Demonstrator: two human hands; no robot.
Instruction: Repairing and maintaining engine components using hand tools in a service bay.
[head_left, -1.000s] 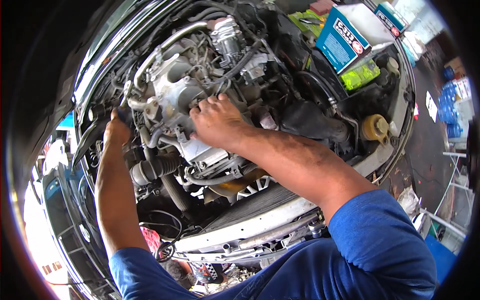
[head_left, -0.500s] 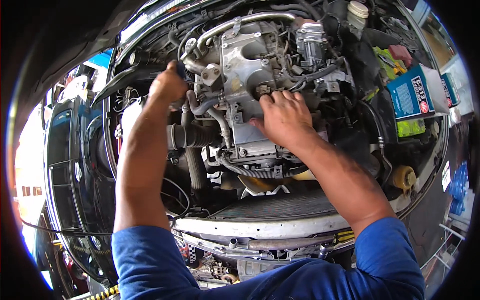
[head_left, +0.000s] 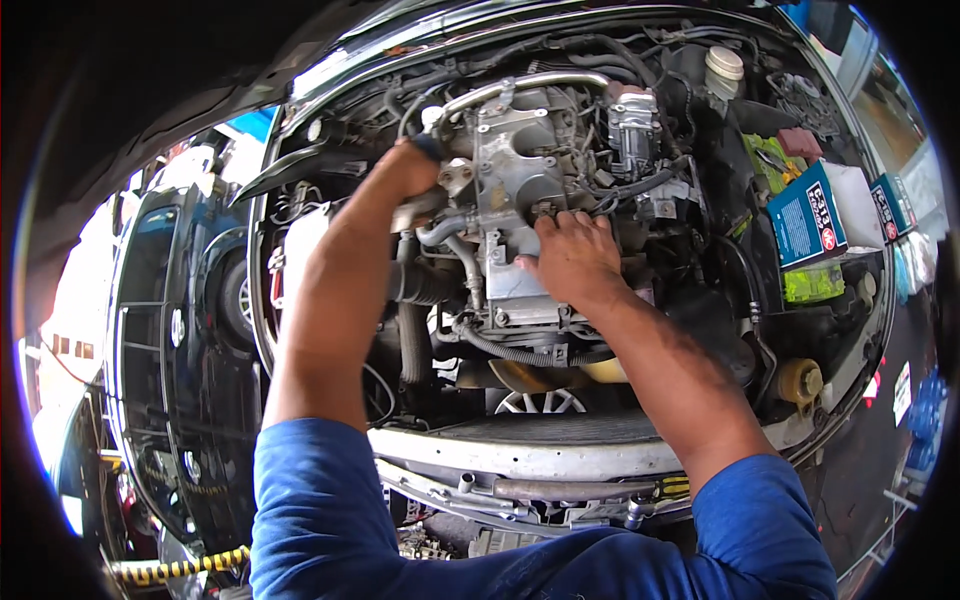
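My left hand (head_left: pixel 413 165) is closed around a dark object (head_left: pixel 431 145) that I cannot make out, at the left side of the metal engine top (head_left: pixel 515 170), beside the pipes and hoses. My right hand (head_left: pixel 578 258) rests on the lower right part of that engine top, palm down, thumb out to the left and fingers bent and apart over a small connector (head_left: pixel 545 207); what lies under the fingertips is partly hidden. A ribbed hose (head_left: pixel 510 345) runs below it, above the radiator (head_left: pixel 530 427).
Teal-and-white boxes (head_left: pixel 805 210) and green packages (head_left: pixel 812 285) sit on the engine bay's right side, near a yellow-lidded reservoir (head_left: pixel 800 382). A dark car (head_left: pixel 150 310) stands at the left. The raised hood (head_left: pixel 150 80) arches over the upper left. A metal front crossmember (head_left: pixel 550 455) lies before my body.
My left hand has moved up and right along the engine. The view has swung round and shifted. My right hand stays on the engine top.
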